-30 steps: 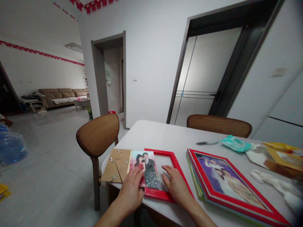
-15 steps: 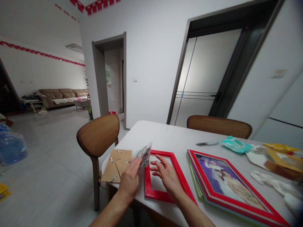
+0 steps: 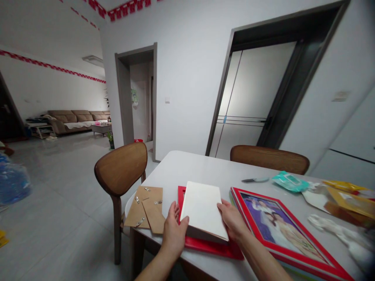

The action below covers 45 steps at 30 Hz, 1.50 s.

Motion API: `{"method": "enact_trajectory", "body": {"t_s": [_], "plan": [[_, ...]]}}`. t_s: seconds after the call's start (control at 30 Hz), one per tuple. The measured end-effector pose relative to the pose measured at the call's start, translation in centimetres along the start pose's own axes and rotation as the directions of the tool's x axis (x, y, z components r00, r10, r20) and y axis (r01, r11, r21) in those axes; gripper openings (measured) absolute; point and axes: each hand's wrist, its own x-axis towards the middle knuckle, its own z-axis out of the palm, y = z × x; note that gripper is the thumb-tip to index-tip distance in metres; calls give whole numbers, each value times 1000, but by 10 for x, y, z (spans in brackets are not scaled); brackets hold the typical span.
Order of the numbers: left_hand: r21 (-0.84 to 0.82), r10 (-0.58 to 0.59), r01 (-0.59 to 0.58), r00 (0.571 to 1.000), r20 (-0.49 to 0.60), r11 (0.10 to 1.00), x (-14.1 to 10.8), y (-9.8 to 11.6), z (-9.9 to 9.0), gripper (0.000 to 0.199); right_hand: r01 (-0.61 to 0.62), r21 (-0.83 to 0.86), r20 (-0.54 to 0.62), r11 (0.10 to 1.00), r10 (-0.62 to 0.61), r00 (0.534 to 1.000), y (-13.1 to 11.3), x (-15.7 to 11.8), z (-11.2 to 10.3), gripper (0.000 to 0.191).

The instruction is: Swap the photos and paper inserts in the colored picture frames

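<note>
A white sheet (image 3: 203, 208), its blank side up, is tilted just above a red picture frame (image 3: 202, 246) on the table. My right hand (image 3: 231, 218) grips the sheet's right edge, thumb on top and fingers mostly hidden underneath. At the lower left edge, my left hand (image 3: 175, 230) holds the sheet with its thumb over the corner; its fingers curl up just outside the edge. Left of the frame lies a brown backing board (image 3: 140, 205) with metal clips and an angled stand flap (image 3: 154, 216).
To the right, a framed wedding photo (image 3: 281, 222) with a red border lies on a stack. Behind it are a knife (image 3: 254, 180) and a teal wipes packet (image 3: 290, 182). A white cloth (image 3: 336, 230) and yellow packaging (image 3: 351, 199) lie far right. Wooden chairs (image 3: 121, 168) stand around the table.
The photo print in my left hand has been turned blank side up and brought right, over the red frame. My right hand, empty before, now grips its right edge.
</note>
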Motion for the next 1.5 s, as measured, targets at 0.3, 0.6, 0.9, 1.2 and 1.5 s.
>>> {"method": "enact_trajectory", "body": {"t_s": [0.3, 0.6, 0.9, 1.2, 1.5], "plan": [[550, 117, -295, 935, 335, 782, -11, -7, -10, 50, 19, -379, -35, 925, -35, 999, 13, 25, -17, 35], [596, 124, -401, 884, 450, 696, -9, -3, -15, 42, 85, -660, 20, 746, -96, 995, 11, 29, -14, 41], [598, 94, -502, 808, 581, 624, -7, 5, -16, 35, 109, -944, 46, 312, -201, 978, 3, 24, -10, 31], [624, 70, -535, 788, 612, 569, -14, 8, -20, 39, 81, -995, 62, 51, -305, 950, 12, 9, -3, 39], [861, 65, -295, 953, 296, 413, 9, -12, -146, 63, 403, -912, 351, 78, -356, 866, 8, -12, 37, 36]]}}
